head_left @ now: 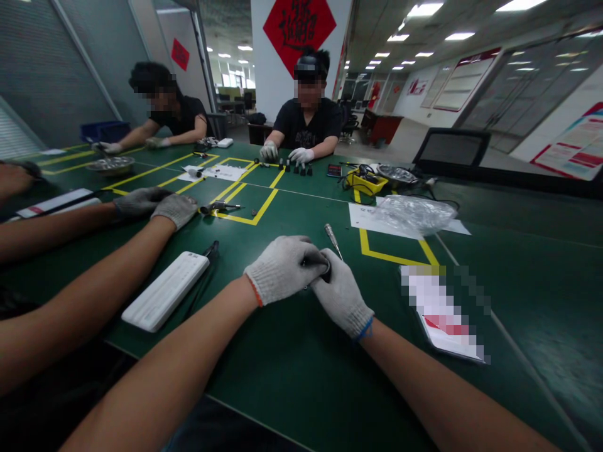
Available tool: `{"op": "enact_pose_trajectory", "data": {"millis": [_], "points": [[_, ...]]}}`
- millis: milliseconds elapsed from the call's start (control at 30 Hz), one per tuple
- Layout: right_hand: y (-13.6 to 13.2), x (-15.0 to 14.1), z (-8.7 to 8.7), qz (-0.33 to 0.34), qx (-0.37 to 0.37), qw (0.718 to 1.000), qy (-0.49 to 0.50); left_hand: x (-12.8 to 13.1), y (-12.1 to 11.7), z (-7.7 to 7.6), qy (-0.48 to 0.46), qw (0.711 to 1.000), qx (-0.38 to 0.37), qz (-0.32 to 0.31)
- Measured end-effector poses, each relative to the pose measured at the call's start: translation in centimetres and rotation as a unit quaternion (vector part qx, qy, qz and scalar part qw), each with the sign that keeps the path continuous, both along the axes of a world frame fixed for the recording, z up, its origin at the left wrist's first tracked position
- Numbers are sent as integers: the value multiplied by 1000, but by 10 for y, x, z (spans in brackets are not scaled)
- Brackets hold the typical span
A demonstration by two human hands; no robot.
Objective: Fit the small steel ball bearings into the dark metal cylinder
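— How many gloved hands are on the bench [292, 370]?

— Eight in view. The wearer's left hand [282, 269] and right hand [340, 296] meet near the middle of the bench, both in white knit gloves. A neighbour on the left has two grey-gloved hands [157, 204], and each of the two people across the bench shows two white-gloved hands.

— What do the wearer's hands hold?

— One small dark part [325, 269], pinched where the two hands touch. Each grip is narrow, closed around it; most of the part is hidden under the fingers, so its shape cannot be told.

— And near them?

— One screwdriver [332, 239] lies just beyond the hands, its tip pointing toward them. One white flat case [166, 290] lies to the left with a dark cable at its far end. One clear plastic bag [414, 215] rests on a white sheet to the right. A row of small black pieces [296, 167] stands before the person opposite; their number is too small to count. Two metal dishes [113, 165] sit farther off, and a card at right is blurred out.
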State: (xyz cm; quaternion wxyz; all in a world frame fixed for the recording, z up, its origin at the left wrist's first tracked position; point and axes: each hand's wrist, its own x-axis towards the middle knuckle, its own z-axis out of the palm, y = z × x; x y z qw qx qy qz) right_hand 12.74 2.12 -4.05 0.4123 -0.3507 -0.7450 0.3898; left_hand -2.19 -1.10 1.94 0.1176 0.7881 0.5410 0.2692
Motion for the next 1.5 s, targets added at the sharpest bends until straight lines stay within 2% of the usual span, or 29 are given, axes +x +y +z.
{"op": "enact_pose_trajectory", "data": {"millis": [167, 300, 367, 500, 567, 667, 767, 867, 1133, 1300, 1400, 1500], "points": [[1, 0, -2, -3, -10, 1000, 8, 4, 1, -1, -3, 999, -7, 46], [2, 0, -2, -7, -10, 1000, 11, 1, 1, -3, -22, 1000, 3, 1], [2, 0, -1, -15, -8, 1000, 20, -4, 3, -5, -65, 998, 16, 2], [3, -1, 0, -39, -10, 998, 43, -20, 14, -13, -143, 983, 43, 110], [4, -1, -1, -49, -15, 997, 52, -30, 20, -17, -100, 983, 22, 151], [6, -1, -2, -60, -21, 996, 60, -40, 25, -21, 14, 988, -65, 143], [8, -1, -4, -67, -26, 995, 63, -43, 26, -23, 67, 977, -136, 148], [8, -2, -5, -65, -26, 995, 64, -40, 25, -25, 70, 974, -147, 156], [7, -3, -4, -62, -22, 996, 67, -30, 22, -29, 99, 979, -123, 126], [7, -5, -3, -59, -27, 996, 68, -29, 22, -24, 60, 979, -124, 147], [6, -6, -4, -73, -29, 994, 71, -31, 21, -20, -25, 983, -73, 167], [6, -6, -4, -85, -31, 993, 79, -30, 20, -18, -137, 978, -28, 152]]}}
